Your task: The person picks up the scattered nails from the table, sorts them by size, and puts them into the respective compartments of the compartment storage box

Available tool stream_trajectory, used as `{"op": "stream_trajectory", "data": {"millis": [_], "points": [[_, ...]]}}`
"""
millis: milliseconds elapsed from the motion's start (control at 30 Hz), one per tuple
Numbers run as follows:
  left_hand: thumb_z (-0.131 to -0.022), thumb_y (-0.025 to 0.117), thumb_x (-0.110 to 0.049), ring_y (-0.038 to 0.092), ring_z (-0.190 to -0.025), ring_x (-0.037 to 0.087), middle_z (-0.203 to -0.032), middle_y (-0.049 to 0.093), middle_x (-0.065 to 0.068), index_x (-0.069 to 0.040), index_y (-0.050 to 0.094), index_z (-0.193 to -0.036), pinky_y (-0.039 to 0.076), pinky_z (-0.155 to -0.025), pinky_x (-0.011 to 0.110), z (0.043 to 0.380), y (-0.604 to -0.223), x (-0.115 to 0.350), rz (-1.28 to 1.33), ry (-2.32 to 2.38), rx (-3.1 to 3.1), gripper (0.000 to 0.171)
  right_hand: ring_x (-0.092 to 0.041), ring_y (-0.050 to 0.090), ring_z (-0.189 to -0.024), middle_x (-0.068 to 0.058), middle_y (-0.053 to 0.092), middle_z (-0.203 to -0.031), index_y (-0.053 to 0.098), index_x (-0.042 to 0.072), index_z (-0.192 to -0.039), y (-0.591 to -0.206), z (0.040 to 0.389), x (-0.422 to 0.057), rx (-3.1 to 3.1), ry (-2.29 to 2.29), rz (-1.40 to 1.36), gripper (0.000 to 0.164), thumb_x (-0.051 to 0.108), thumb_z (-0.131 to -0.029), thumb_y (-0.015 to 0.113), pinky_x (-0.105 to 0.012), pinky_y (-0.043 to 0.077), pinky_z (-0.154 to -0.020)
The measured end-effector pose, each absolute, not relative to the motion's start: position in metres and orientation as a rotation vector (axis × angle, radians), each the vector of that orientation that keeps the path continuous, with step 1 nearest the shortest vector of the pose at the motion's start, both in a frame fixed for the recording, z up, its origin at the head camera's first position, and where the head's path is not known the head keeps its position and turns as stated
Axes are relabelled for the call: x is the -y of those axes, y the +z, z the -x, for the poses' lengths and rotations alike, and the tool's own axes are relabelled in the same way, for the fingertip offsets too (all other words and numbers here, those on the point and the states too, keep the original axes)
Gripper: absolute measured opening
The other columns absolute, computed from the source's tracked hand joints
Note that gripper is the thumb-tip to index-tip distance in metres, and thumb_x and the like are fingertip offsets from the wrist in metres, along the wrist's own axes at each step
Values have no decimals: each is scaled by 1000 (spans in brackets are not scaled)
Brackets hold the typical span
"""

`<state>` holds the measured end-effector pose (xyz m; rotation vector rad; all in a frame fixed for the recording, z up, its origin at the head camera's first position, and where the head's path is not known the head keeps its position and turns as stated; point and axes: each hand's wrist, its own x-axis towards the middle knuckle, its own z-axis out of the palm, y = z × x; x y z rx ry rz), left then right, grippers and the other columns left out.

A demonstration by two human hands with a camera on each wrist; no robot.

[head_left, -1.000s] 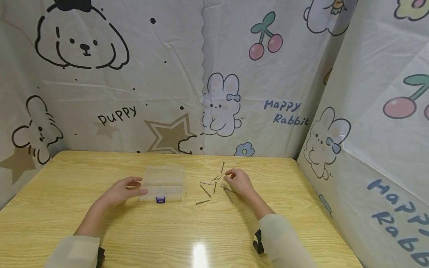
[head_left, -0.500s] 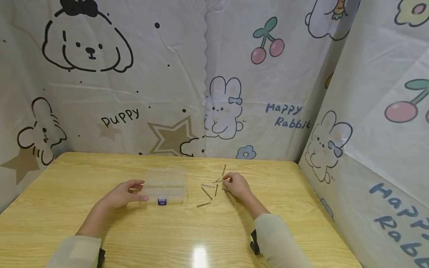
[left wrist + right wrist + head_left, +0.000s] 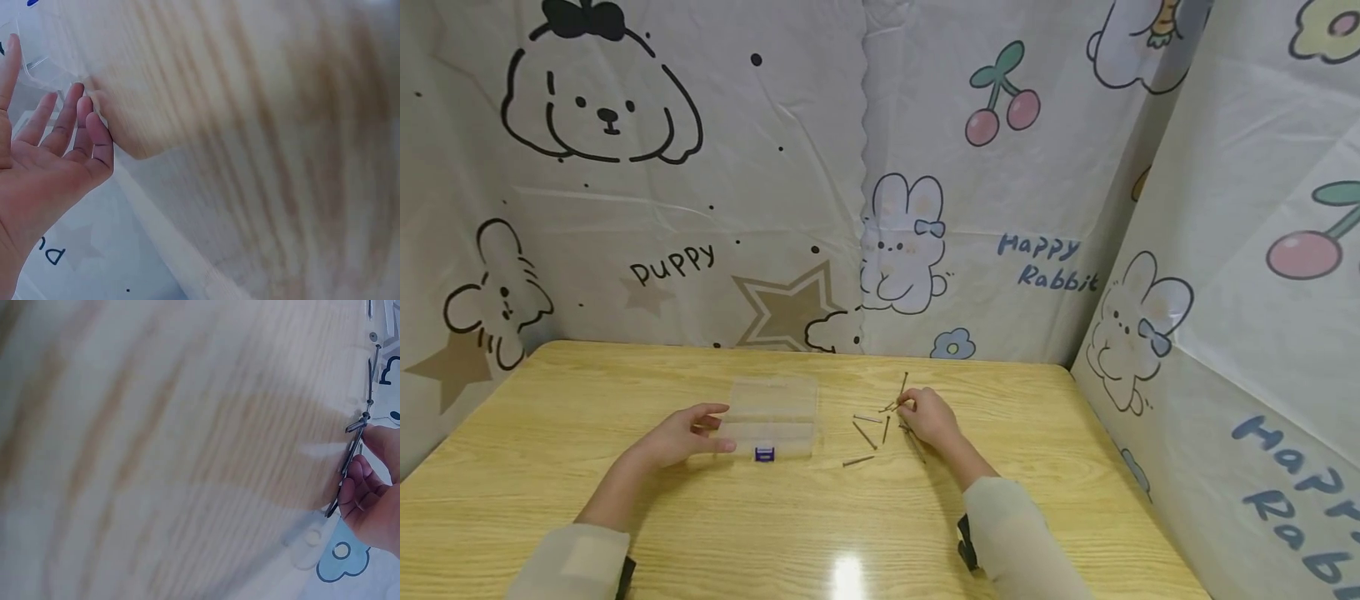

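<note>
A clear plastic box (image 3: pixel 773 398) with a blue latch (image 3: pixel 764 454) lies on the table in the head view. My left hand (image 3: pixel 681 435) is at its left side, fingers loosely bent and thumb by the front corner; the left wrist view shows this hand (image 3: pixel 53 162) with the fingers apart. Several metal nails (image 3: pixel 864 435) lie scattered right of the box, long ones and small ones. My right hand (image 3: pixel 930 417) pinches at a small nail (image 3: pixel 894 407) with thumb and index fingertips. In the right wrist view this hand (image 3: pixel 378 494) partly hides the nails (image 3: pixel 353 450).
The wooden table (image 3: pixel 760 525) reaches back to a patterned cloth wall (image 3: pixel 760 183). Another cloth wall (image 3: pixel 1240 350) stands along the right side. One long nail (image 3: pixel 858 461) lies nearest the front, and another (image 3: pixel 904 382) lies at the back of the group.
My right hand has moved slightly left and down onto the small nails, and its fingertips have closed together. The left hand stays by the box. The head view has shifted slightly.
</note>
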<state>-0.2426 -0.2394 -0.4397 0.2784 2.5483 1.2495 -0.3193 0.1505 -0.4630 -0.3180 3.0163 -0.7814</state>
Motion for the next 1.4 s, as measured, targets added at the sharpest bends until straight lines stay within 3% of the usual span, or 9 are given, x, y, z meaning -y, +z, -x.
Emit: {"op": "stream_trajectory", "data": {"millis": [233, 700, 900, 1033, 1400], "points": [[-86, 66, -41, 41, -123, 50, -135, 41, 34, 3, 31, -142, 44, -94, 54, 244, -438, 239, -241, 1222, -2538, 80, -14, 52, -72, -4, 59, -89, 69, 12, -96, -461, 319, -152, -3033, -702, 308, 13, 20, -90, 61, -29, 44, -63], [-86, 66, -41, 40, -123, 50, -135, 41, 34, 3, 32, -142, 43, -95, 55, 245, -440, 241, -279, 1193, -2537, 79, -14, 53, -66, -4, 61, -78, 65, 5, -85, -463, 317, -160, -3029, -724, 426, 11, 12, -88, 57, -30, 47, -62], [-85, 67, -39, 39, -124, 50, -134, 41, 34, 3, 32, -142, 42, -95, 56, 247, -441, 242, -290, 1208, -2524, 79, -16, 54, -71, -6, 62, -82, 65, 4, -87, -463, 317, -162, -3018, -814, 374, 12, 12, -88, 56, -32, 48, -67], [-82, 71, -36, 40, -122, 49, -133, 41, 33, 3, 32, -141, 43, -94, 54, 248, -443, 243, -291, 1226, -2522, 80, -13, 50, -67, -2, 60, -78, 65, 6, -88, -463, 316, -162, -3021, -838, 349, 12, 13, -89, 55, -27, 43, -61], [-78, 76, -31, 41, -120, 47, -131, 41, 33, 3, 32, -138, 41, -95, 53, 249, -445, 240, -274, 1262, -2500, 81, -14, 49, -67, -3, 58, -76, 65, 5, -85, -456, 310, -166, -3021, -922, 464, 14, 14, -89, 54, -28, 43, -62]]}}
